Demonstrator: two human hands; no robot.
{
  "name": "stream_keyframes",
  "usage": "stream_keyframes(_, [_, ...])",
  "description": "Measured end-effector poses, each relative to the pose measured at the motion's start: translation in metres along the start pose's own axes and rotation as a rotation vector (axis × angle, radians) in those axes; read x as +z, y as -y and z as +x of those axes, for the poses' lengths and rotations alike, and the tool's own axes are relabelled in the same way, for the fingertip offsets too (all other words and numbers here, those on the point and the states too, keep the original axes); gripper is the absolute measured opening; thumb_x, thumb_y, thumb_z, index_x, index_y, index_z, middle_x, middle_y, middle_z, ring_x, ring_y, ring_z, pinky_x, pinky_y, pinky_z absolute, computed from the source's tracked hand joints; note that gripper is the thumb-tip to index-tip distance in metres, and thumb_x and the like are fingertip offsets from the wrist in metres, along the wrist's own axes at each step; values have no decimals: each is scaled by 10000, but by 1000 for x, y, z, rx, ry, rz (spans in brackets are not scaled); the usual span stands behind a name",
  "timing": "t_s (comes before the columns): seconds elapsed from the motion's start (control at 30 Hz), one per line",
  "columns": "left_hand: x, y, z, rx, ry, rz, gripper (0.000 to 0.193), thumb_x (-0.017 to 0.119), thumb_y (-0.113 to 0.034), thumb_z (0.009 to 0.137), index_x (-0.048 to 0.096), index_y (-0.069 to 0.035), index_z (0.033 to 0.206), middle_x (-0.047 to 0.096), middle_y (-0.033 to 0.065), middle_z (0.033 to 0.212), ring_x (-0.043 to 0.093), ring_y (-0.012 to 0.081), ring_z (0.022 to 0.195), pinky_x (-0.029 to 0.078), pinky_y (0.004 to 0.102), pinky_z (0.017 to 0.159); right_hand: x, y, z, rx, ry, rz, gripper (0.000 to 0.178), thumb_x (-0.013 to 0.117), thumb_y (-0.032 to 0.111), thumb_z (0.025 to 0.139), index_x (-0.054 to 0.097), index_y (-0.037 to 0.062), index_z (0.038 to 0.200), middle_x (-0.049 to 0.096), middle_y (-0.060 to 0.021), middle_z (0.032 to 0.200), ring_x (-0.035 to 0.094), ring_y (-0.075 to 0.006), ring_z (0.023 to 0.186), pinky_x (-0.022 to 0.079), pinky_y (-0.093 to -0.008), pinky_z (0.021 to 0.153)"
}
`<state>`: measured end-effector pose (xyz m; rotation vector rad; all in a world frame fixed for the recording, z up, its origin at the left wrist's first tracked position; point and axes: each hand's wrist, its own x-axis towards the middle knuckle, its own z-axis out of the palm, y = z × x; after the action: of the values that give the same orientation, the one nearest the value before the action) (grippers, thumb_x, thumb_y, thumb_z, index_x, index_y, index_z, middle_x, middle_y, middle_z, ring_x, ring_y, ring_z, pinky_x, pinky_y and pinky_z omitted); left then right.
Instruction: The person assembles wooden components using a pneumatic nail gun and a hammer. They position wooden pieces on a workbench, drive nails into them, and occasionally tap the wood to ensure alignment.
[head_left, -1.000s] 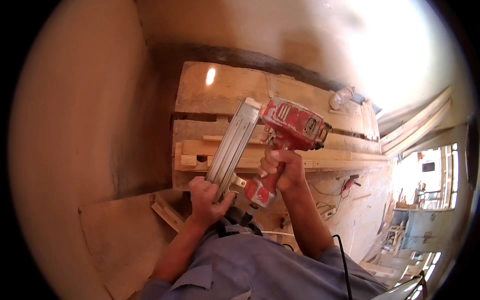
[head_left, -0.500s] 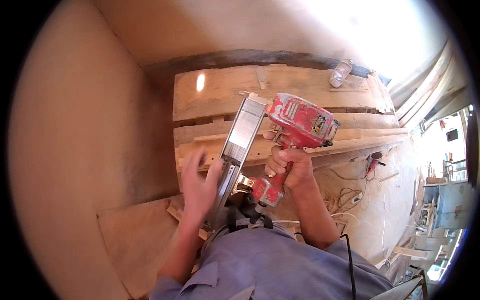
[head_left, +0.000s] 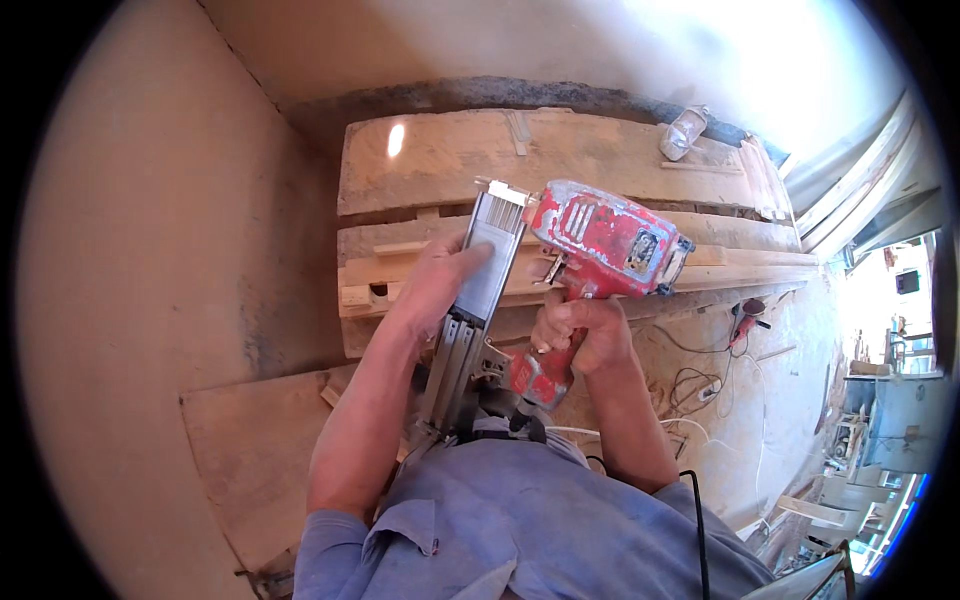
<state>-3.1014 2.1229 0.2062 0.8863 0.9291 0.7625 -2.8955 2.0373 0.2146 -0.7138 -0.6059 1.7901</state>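
Observation:
My right hand [head_left: 592,335] is wrapped round the handle of a worn red nail gun [head_left: 600,228]. The gun is held in front of my body, its scuffed head pointing up and its base close to my shirt. Along its left side runs a long metal magazine [head_left: 455,365], slid open so that a silver strip of nails [head_left: 487,268] shows in its upper part. My left hand [head_left: 432,285] closes round this upper part from the left. Its thumb presses flat on the strip, while the other fingers are mostly hidden behind the magazine.
Beyond the gun lie wide wooden boards [head_left: 440,160] with narrow battens on them. A clear plastic bottle [head_left: 684,133] rests at the far right. On the floor are a red power tool [head_left: 746,318] and loose cables [head_left: 690,390]. A wall [head_left: 150,250] stands at the left.
My left hand, blurred and apart from the magazine before, has moved up and right and taken hold of it with the thumb on the nail strip. The right hand keeps its grip.

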Motion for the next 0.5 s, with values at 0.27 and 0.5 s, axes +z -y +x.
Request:
stream_keyframes(0.27, [3,14,17,12,-123,254,512,608,-545,979,672,-46,885,658,52,692,577,110,557,454,272,527,0,1,-2,43,-53,85,548,620,42,780,577,-10,1323,497,-32,626,476,-161,514,446,-375,588])
stream_keyframes(0.5, [0,23,15,34,-178,292,490,599,-503,999,671,-35,875,661,62,689,575,114,549,448,279,515,4,2,-1,40,-82,-21,459,637,124,812,562,-1,1248,440,-9,600,456,-141,500,442,-366,577])
